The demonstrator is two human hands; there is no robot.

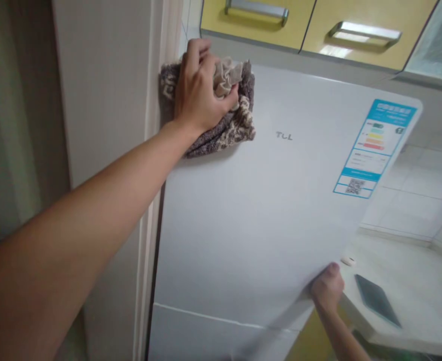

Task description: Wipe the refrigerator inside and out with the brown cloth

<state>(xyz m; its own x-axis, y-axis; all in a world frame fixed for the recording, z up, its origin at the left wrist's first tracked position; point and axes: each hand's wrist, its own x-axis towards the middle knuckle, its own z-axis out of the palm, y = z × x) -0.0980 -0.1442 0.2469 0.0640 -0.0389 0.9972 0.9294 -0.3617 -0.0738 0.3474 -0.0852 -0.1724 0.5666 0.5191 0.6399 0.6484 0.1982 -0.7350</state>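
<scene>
My left hand (200, 90) grips a bunched brown and beige patterned cloth (224, 133), with its fingers curled into the folds. The cloth lies against the upper left corner of a white refrigerator door (251, 215) that bears a TCL logo. Lower down on the right, my right hand (328, 288) is closed around the edge of that door, and part of its fingers is hidden. A blue and white energy label (377, 148) is stuck near the door's upper right corner.
Yellow cabinets (258, 27) with metal handles hang above the refrigerator. A pale door frame (151, 150) stands close on the left. To the right, a white counter (424, 296) carries a dark flat rectangular object (377, 300) and a small white round item (349, 261).
</scene>
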